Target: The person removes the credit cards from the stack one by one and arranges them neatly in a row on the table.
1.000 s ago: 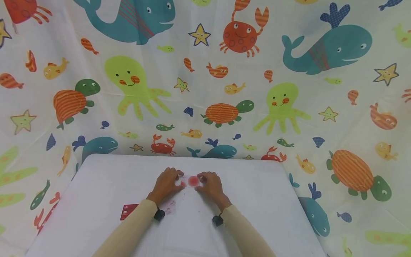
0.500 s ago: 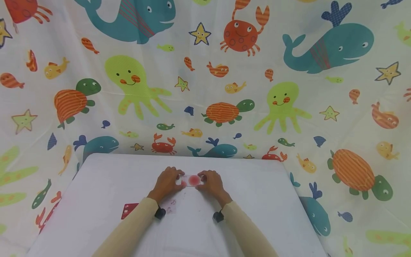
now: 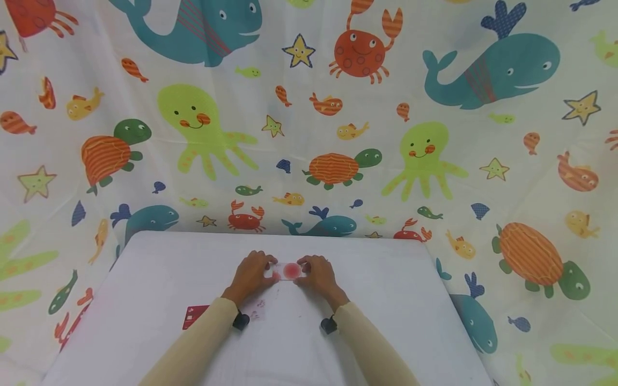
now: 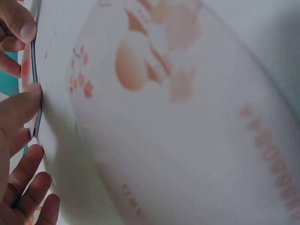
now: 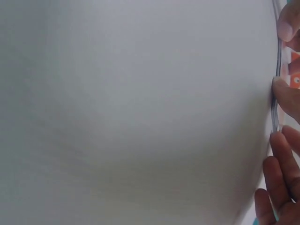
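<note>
My left hand (image 3: 248,274) and right hand (image 3: 319,280) hold a thin stack of cards (image 3: 292,271) by its two short ends, with thumbs on the near edge and fingers on the far edge. The top face is white with a big red disc. Both wrist views show the stack edge-on as thin dark and light layers (image 4: 34,65). Below my left hand lies a pale card (image 3: 256,310) with a pinkish flower print, seen large in the left wrist view. Left of it is a red card (image 3: 193,315), partly hidden by my left sleeve.
A white-covered table (image 3: 386,289) lies under both hands. Behind it hangs a cloth curtain (image 3: 299,80) printed with sea animals. Small dark wrist devices (image 3: 328,325) sit at both cuffs. Faint small marks show on the cloth near the cards.
</note>
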`<move>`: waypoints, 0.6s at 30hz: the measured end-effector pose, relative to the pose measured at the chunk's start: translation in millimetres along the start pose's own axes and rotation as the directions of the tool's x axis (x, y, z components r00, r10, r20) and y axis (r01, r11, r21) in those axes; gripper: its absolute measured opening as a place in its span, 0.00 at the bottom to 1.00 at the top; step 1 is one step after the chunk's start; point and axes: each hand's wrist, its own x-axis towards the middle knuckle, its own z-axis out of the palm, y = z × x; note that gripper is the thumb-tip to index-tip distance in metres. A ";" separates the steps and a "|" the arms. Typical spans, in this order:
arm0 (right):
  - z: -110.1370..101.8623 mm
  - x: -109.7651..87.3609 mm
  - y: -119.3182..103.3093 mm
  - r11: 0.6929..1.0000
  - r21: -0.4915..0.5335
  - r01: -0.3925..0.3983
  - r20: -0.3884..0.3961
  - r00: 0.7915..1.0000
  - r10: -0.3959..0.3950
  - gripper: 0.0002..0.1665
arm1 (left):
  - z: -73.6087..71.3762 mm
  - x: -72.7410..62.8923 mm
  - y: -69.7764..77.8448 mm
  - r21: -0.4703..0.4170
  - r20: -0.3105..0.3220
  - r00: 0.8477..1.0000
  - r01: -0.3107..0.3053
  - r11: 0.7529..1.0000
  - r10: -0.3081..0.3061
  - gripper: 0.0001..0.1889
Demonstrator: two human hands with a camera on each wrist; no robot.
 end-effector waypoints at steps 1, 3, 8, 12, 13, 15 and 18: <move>-0.4 -0.6 -0.4 1.000 0.003 0.001 -0.002 1.000 -0.001 0.26 | 0.1 0.1 0.1 0.001 -0.006 1.000 -0.002 1.000 0.002 0.27; -1.6 -2.2 -1.6 1.000 0.011 0.011 -0.008 1.000 -0.011 0.27 | 0.9 0.3 -0.1 0.007 -0.011 1.000 -0.006 1.000 0.006 0.27; -0.8 -4.9 -2.9 1.000 0.000 0.020 -0.023 1.000 -0.020 0.27 | 2.7 -1.1 -2.2 0.016 -0.015 1.000 -0.013 1.000 0.013 0.27; 0.8 -6.0 -1.8 1.000 -0.005 0.026 -0.034 0.999 -0.026 0.26 | 3.0 -1.2 -3.0 0.020 -0.021 1.000 -0.020 1.000 0.021 0.27; 1.1 -6.1 -1.2 1.000 -0.003 0.029 -0.036 0.999 -0.029 0.26 | 3.0 -1.1 -3.1 0.024 -0.024 0.999 -0.024 0.999 0.024 0.27; 1.1 -6.9 -0.5 0.999 0.000 0.040 -0.041 0.998 -0.040 0.26 | 2.9 -1.2 -3.0 0.029 -0.024 0.999 -0.028 0.999 0.028 0.28; 0.9 -7.7 0.9 0.999 0.007 0.050 -0.043 0.998 -0.050 0.27 | 2.7 -1.6 -2.7 0.029 -0.019 0.999 -0.032 0.999 0.033 0.29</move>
